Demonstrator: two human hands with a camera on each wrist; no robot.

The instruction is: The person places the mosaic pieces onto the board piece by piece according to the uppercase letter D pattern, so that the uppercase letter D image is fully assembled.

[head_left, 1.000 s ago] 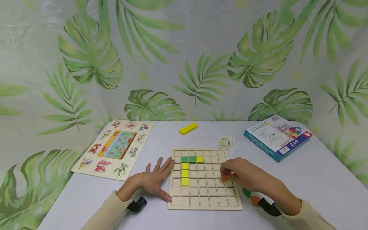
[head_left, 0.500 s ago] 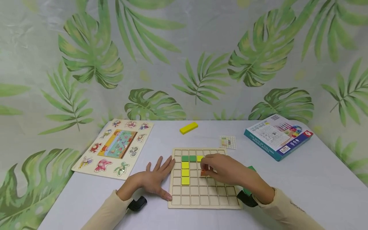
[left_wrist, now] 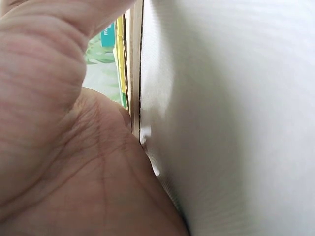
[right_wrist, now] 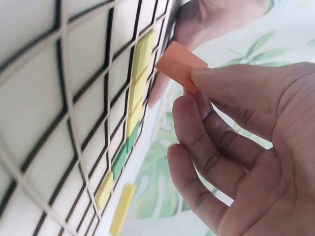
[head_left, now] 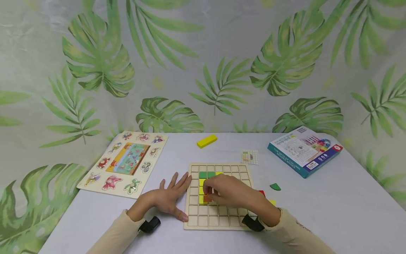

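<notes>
A wooden grid board (head_left: 222, 220) lies on the table in front of me, with green tiles (head_left: 207, 174) and yellow tiles (head_left: 201, 182) set in its upper left cells. My right hand (head_left: 226, 192) hovers over the board's left middle and pinches a small orange tile (head_left: 207, 198) (right_wrist: 179, 65) just above the grid (right_wrist: 59, 113), beside the yellow column (right_wrist: 140, 73). My left hand (head_left: 169, 197) lies flat on the table, fingers spread, touching the board's left edge (left_wrist: 134, 64).
A yellow bar (head_left: 207, 141) lies at the far middle. A small pattern card (head_left: 250, 157) and a blue box (head_left: 304, 150) sit at the right. An animal peg puzzle (head_left: 125, 163) lies at the left. Loose green (head_left: 275, 187), red (head_left: 262, 193) and yellow (head_left: 272, 202) pieces lie right of the board.
My right hand has carried the orange tile from the board's right side leftward across the grid to beside the yellow column. The left hand has stayed put.
</notes>
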